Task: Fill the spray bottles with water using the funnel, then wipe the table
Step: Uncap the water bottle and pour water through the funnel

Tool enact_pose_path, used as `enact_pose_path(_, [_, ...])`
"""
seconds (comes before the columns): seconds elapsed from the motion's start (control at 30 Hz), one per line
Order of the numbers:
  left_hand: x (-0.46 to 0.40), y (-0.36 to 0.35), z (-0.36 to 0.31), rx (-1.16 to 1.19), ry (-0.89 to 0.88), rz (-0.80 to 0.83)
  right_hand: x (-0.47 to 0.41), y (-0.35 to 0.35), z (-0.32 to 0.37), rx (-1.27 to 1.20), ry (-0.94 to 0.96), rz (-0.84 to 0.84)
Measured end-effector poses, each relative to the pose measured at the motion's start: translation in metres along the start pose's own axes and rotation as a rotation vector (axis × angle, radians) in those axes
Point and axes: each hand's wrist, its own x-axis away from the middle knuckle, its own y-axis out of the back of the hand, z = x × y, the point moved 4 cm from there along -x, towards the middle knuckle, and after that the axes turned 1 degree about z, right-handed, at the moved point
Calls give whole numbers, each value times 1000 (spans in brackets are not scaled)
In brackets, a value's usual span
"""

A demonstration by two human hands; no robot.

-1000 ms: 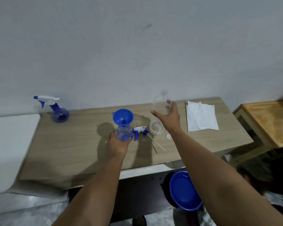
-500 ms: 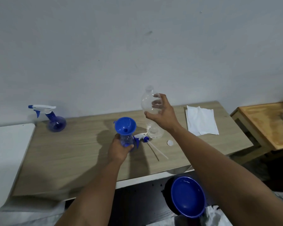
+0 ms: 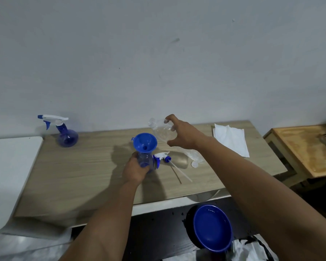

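The left hand grips a small clear spray bottle standing near the middle of the table, with a blue funnel sitting in its neck. The right hand holds a clear water bottle tilted, its mouth just above the funnel. The spray head lies beside the bottle. Another spray bottle stands at the back left corner, a white cloth at the back right.
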Motion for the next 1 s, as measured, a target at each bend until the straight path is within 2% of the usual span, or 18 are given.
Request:
enact_pose_path(0.43, [1,0,-5,-38,-10,-36,-5,2,6,453,13,-23])
enact_pose_path(1.0, [-2,1,-1,-66,18,-11,-9,-8,2,661,-79,-66])
